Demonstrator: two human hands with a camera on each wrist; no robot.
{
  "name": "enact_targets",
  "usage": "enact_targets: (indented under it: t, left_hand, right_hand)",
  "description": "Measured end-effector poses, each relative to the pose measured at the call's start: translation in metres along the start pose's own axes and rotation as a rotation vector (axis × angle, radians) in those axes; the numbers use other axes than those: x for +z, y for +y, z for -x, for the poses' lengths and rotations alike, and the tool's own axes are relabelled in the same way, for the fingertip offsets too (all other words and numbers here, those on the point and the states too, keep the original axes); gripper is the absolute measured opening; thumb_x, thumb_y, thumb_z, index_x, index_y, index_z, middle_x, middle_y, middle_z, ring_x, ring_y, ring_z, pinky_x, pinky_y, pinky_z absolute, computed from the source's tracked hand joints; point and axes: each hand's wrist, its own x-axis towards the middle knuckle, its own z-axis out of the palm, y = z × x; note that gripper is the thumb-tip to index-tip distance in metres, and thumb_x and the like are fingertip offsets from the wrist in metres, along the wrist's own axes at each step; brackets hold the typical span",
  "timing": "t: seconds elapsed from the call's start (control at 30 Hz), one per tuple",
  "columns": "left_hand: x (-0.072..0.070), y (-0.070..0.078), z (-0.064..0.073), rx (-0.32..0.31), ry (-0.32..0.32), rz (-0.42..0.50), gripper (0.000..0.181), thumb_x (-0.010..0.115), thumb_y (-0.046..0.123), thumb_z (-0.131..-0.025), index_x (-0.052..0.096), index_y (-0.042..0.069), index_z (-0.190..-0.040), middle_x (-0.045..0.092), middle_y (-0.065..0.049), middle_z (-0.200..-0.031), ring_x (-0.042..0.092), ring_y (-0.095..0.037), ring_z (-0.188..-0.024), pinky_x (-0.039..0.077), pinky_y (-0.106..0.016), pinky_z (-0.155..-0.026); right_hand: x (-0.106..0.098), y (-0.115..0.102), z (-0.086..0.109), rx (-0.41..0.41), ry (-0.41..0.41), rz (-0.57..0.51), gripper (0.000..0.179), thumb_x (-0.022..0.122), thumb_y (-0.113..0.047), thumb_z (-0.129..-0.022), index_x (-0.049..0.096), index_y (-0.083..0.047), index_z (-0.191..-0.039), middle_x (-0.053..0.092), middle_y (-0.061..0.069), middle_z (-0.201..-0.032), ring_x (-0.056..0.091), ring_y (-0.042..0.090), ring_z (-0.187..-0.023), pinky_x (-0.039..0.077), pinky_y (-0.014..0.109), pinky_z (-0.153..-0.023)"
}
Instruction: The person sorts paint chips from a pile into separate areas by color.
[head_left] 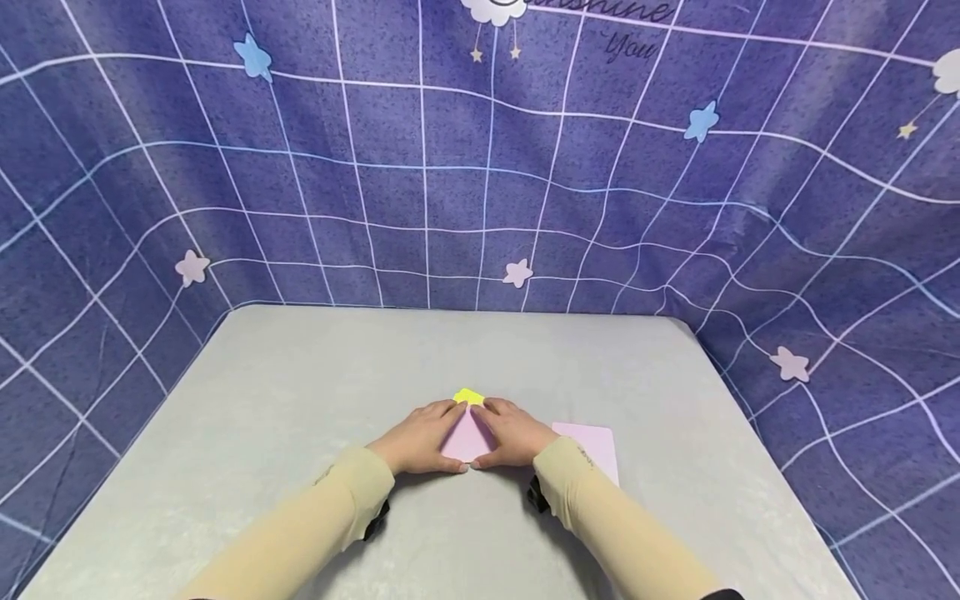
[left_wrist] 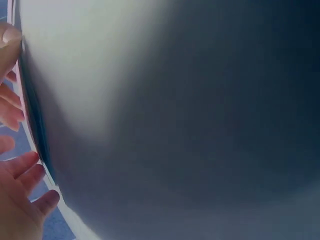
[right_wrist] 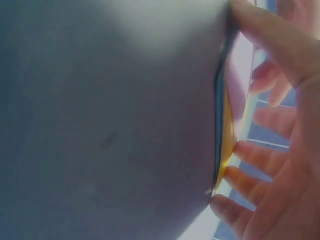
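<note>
Both hands hold a small stack of coloured paper sheets at the middle of the tabletop. Its top sheet is pink point(head_left: 469, 440), with a yellow sheet point(head_left: 468, 397) showing at the far end. From the right, teal and yellow layers point(right_wrist: 227, 127) appear along the edge under the pink. My left hand point(head_left: 423, 437) spans the left side, thumb at the near edge and fingers toward the far end. The right hand point(head_left: 517, 433) mirrors it on the other side. Both thumb tips come close together at the near edge. The hands cover the stack's sides.
A second pink sheet point(head_left: 596, 446) with rounded corners lies on the grey table point(head_left: 337, 358), partly behind the right forearm. A blue cloth point(head_left: 450, 192) with white grid lines and stars hangs around the back and sides of the table.
</note>
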Motion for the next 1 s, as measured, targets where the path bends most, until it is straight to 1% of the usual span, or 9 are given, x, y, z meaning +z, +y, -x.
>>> enact_targets:
  t: [0.13, 0.23, 0.33, 0.4, 0.5, 0.53, 0.6, 0.77, 1.0]
  left_hand:
    - [-0.001, 0.000, -0.001, 0.015, 0.006, -0.003, 0.098, 0.070, 0.059, -0.079, 0.032, 0.003, -0.150, 0.037, -0.020, -0.147, 0.037, -0.035, -0.134, 0.029, -0.049, -0.108]
    - [-0.003, 0.000, -0.003, 0.008, 0.002, -0.006, 0.097, 0.071, 0.058, -0.079, 0.031, 0.004, -0.151, 0.037, -0.020, -0.147, 0.036, -0.035, -0.134, 0.028, -0.049, -0.108]
    - [-0.004, 0.001, -0.003, 0.009, 0.018, 0.002, 0.097, 0.073, 0.056, -0.078, 0.032, 0.006, -0.150, 0.039, -0.019, -0.146, 0.037, -0.035, -0.133, 0.028, -0.051, -0.107]
    - [-0.004, 0.002, -0.001, 0.019, 0.033, 0.013, 0.097, 0.074, 0.055, -0.077, 0.033, 0.006, -0.150, 0.041, -0.018, -0.144, 0.038, -0.034, -0.132, 0.029, -0.052, -0.105]
    - [0.000, 0.002, 0.003, 0.040, 0.053, 0.021, 0.098, 0.075, 0.055, -0.075, 0.034, 0.008, -0.150, 0.043, -0.016, -0.141, 0.038, -0.033, -0.130, 0.030, -0.052, -0.102]
    - [0.000, 0.001, 0.003, 0.049, 0.061, 0.022, 0.098, 0.076, 0.055, -0.074, 0.034, 0.008, -0.150, 0.044, -0.016, -0.141, 0.038, -0.032, -0.130, 0.030, -0.052, -0.102]
    - [0.003, 0.001, 0.005, 0.053, 0.067, 0.022, 0.099, 0.076, 0.056, -0.074, 0.034, 0.009, -0.150, 0.044, -0.014, -0.140, 0.038, -0.031, -0.130, 0.030, -0.051, -0.101]
    - [0.003, 0.001, 0.005, 0.068, 0.085, 0.036, 0.100, 0.078, 0.054, -0.072, 0.033, 0.011, -0.150, 0.042, -0.015, -0.141, 0.036, -0.032, -0.131, 0.029, -0.052, -0.104]
    - [-0.003, 0.001, 0.001, 0.108, 0.121, 0.025, 0.103, 0.081, 0.053, -0.068, 0.035, 0.010, -0.150, 0.043, -0.016, -0.139, 0.037, -0.032, -0.130, 0.029, -0.050, -0.107]
  right_hand:
    - [-0.004, 0.002, 0.002, 0.013, 0.008, 0.000, 0.093, 0.073, -0.056, -0.079, 0.036, -0.007, -0.149, 0.036, 0.019, -0.148, 0.034, 0.032, -0.136, 0.031, 0.043, -0.109]
    - [-0.006, 0.004, 0.003, 0.008, 0.018, 0.001, 0.093, 0.073, -0.055, -0.079, 0.036, -0.007, -0.149, 0.036, 0.019, -0.148, 0.035, 0.031, -0.136, 0.031, 0.043, -0.109]
    - [-0.006, 0.003, 0.002, -0.006, 0.031, 0.007, 0.092, 0.074, -0.055, -0.079, 0.037, -0.007, -0.148, 0.038, 0.018, -0.147, 0.036, 0.031, -0.135, 0.032, 0.044, -0.108]
    - [-0.004, 0.003, 0.003, -0.015, 0.035, 0.005, 0.093, 0.074, -0.055, -0.078, 0.037, -0.007, -0.148, 0.039, 0.018, -0.146, 0.037, 0.031, -0.134, 0.033, 0.044, -0.107]
    - [0.000, 0.001, 0.004, -0.037, 0.038, -0.010, 0.095, 0.076, -0.055, -0.076, 0.037, -0.007, -0.148, 0.038, 0.017, -0.146, 0.037, 0.031, -0.134, 0.034, 0.045, -0.107]
    - [0.000, 0.002, 0.004, -0.046, 0.044, -0.011, 0.096, 0.077, -0.055, -0.075, 0.037, -0.007, -0.148, 0.038, 0.017, -0.146, 0.038, 0.031, -0.134, 0.034, 0.045, -0.107]
    - [0.004, 0.002, 0.005, -0.066, 0.046, -0.004, 0.097, 0.077, -0.056, -0.074, 0.037, -0.006, -0.148, 0.038, 0.016, -0.146, 0.038, 0.030, -0.134, 0.034, 0.044, -0.107]
    - [0.006, 0.003, 0.004, -0.085, 0.061, 0.026, 0.097, 0.077, -0.055, -0.075, 0.037, -0.005, -0.147, 0.039, 0.015, -0.146, 0.038, 0.029, -0.134, 0.033, 0.042, -0.108]
    - [0.000, 0.003, 0.004, -0.087, 0.089, 0.003, 0.098, 0.079, -0.056, -0.071, 0.038, -0.009, -0.147, 0.040, 0.016, -0.145, 0.042, 0.030, -0.131, 0.035, 0.045, -0.105]
